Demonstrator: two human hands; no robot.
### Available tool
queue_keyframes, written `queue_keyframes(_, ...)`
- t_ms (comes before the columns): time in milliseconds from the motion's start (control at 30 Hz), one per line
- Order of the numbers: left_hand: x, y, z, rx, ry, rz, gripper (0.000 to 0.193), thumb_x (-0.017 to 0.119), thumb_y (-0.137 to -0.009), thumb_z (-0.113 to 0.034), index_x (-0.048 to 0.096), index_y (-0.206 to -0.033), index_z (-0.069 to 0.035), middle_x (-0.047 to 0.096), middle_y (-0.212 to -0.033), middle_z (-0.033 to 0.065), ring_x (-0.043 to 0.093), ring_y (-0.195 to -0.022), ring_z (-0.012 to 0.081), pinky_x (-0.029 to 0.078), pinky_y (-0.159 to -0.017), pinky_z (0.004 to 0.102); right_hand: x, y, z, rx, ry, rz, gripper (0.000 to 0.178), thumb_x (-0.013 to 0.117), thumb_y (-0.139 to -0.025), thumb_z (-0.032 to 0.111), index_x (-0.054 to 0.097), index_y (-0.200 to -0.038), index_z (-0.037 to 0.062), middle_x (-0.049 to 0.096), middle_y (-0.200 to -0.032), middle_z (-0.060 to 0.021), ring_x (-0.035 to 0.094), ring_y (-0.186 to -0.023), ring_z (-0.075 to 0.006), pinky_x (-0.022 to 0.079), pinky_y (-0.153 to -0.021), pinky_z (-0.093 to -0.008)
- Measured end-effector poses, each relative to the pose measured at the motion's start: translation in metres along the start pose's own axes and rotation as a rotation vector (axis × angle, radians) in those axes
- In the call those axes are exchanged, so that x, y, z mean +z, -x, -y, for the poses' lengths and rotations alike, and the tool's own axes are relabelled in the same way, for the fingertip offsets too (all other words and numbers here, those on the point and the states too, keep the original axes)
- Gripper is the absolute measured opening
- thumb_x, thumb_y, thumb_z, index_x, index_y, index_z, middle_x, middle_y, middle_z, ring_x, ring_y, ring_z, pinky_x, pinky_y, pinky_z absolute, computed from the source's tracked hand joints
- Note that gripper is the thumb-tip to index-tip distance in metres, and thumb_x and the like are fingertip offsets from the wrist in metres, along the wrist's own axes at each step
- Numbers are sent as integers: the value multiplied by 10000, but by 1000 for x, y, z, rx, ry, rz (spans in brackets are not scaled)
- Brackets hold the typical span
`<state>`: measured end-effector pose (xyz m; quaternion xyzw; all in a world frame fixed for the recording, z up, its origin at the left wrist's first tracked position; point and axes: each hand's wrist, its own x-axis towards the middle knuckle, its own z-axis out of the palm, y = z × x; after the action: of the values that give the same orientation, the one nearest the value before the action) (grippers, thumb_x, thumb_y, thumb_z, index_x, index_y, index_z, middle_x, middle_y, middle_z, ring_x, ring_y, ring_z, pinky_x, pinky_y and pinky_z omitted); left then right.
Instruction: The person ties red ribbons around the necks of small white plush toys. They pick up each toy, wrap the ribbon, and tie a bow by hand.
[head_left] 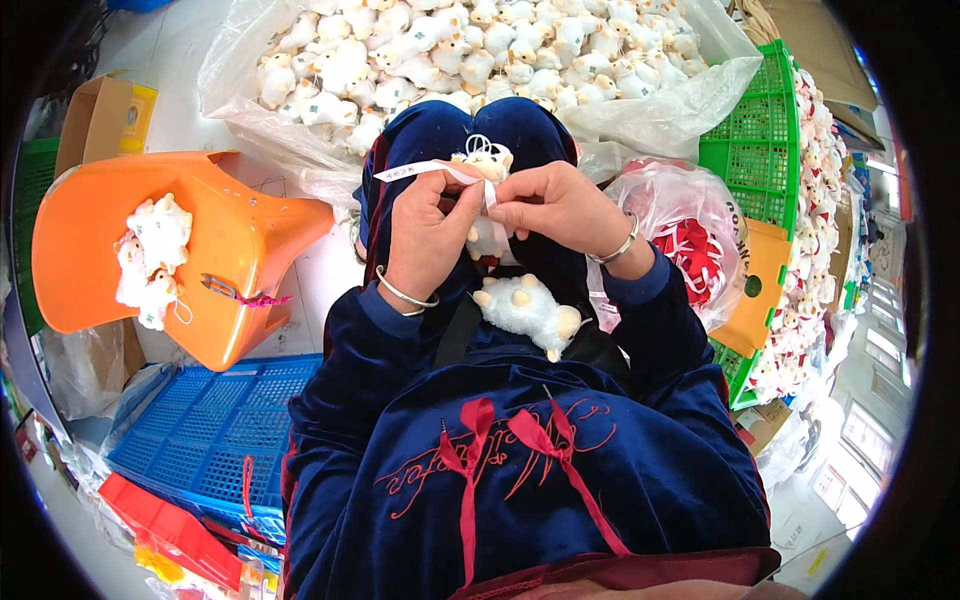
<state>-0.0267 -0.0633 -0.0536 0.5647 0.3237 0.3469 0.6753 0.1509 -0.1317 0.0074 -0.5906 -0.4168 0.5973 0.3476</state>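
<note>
Both my hands are together above my lap at a small white plush toy (495, 163) with a white loop of string at its top. A white printed ribbon (405, 172) lies across the toy, its loose end sticking out to the left. The thumb and fingers of my left hand (425, 228) are closed on the ribbon. Opposite it, my right hand (562, 205) pinches the ribbon at the toy's front. My fingers hide much of the toy and where the ribbon crosses. Closer to my body, a second white plush toy (525, 308) with cream feet lies on my lap.
A large clear plastic bag (235, 85) full of plush toys spreads beyond my knees. On the left, an orange stool (80, 245) bears plush toys (158, 235) and small snips (219, 286). A blue crate (205, 415) stands nearer. To the right are bagged red ribbons (690, 255) and a green crate (748, 150).
</note>
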Motion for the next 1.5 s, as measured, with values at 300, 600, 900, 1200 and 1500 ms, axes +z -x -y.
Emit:
queue_keyframes(300, -3, -2, -2, -49, 45, 49, 72, 710, -943, -50, 692, -979, 10, 703, -887, 37, 658, -795, 85, 531, -732, 228, 3, -17, 3, -288, 640, -299, 172, 749, -813, 108, 602, -819, 20, 594, -775, -131, 616, -707, -322, 496, -632, -385)
queue_keyframes(600, -13, -3, -2, -12, 158, 212, 34, 697, -933, 21, 696, -964, 6, 585, -1060, 32, 619, -899, 74, 520, -748, 214, 15, -22, -16, -461, 853, -326, 77, 686, -844, 118, 632, -873, 72, 645, -839, -116, 662, -778, -334, 534, -657, -410)
queue_keyframes(900, -17, 1, -1, 122, -93, 211, 94, 703, -893, 63, 672, -963, 9, 620, -1055, 89, 670, -883, 146, 566, -739, 266, -26, -10, 9, -331, 710, -12, 74, 701, -888, 62, 664, -922, 8, 618, -865, -105, 594, -728, -259, 483, -659, -339)
queue_keyframes(1200, -21, -2, 1, 356, -330, 206, 164, 738, -829, 54, 642, -931, -32, 626, -1031, 103, 643, -910, 252, 532, -754, 331, -22, -13, 6, -213, -12, -104, 297, 557, -1039, 199, 686, -878, -15, 666, -904, -42, 595, -815, -127, 489, -754, -273)
queue_keyframes(1500, -33, 4, -2, 330, -395, 142, 140, 747, -847, 54, 665, -914, -39, 617, -992, 91, 620, -871, 211, 494, -763, 310, -11, -18, -25, -311, 228, -291, 295, 532, -1054, 195, 530, -796, 51, 462, -712, 38, 411, -645, -65, 365, -560, -252)
